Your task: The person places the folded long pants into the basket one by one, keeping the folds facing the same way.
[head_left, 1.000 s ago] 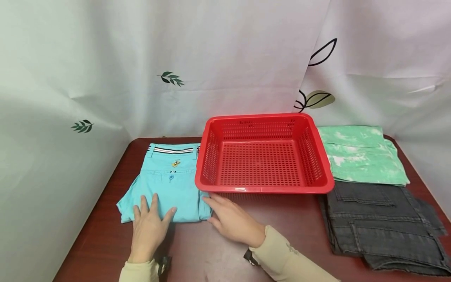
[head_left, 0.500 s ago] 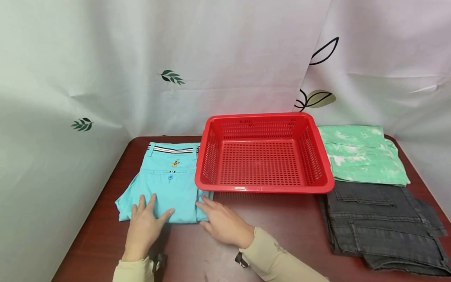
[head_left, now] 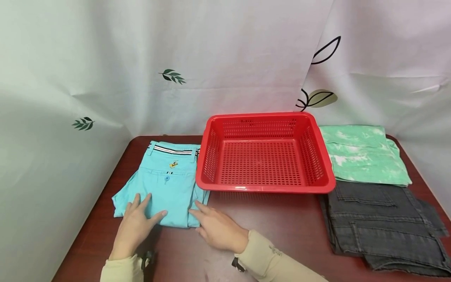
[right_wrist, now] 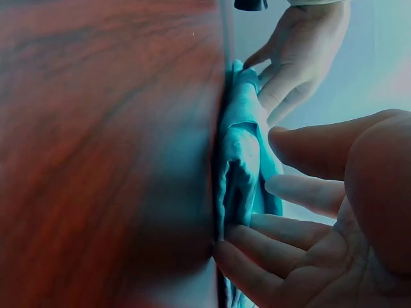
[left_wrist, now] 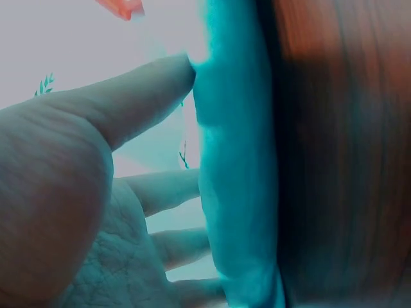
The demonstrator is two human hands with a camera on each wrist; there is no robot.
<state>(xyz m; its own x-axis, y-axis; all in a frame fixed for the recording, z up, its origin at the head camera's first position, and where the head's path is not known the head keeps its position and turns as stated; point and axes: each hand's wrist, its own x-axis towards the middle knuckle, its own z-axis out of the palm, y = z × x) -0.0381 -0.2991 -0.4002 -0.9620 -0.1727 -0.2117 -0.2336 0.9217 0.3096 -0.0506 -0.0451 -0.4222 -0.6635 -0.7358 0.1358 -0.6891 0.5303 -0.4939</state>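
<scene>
Left fingers (head_left: 136,201): released; they are spreading and resting on the near-left part of the folded blue garment (head_left: 169,196).
Right fingers (head_left: 198,209): released; they are extending loosely and touching the garment's right edge.
Left hand (head_left: 134,230): lying low over the near edge, thumb pointing inward across the cloth.
Right hand (head_left: 221,232): approaching from the near right, palm facing the folded edge in the right wrist view.
Garment position: lying on the table (head_left: 208,260), left of the red basket (head_left: 266,189), its striped waistband (head_left: 172,150) facing the far side.
Garment markings: a yellow emblem (head_left: 173,165) is showing below the waistband; a blue button (head_left: 167,178) is sitting at the pocket.
Sleeves: pale cuffs (head_left: 121,269) are covering both wrists.
Right side: a folded green garment (head_left: 363,156) is lying beside the basket; a folded dark garment (head_left: 380,227) is lying just nearer.
Backdrop: a white curtain (head_left: 229,51) with leaf prints is hanging behind.
</scene>
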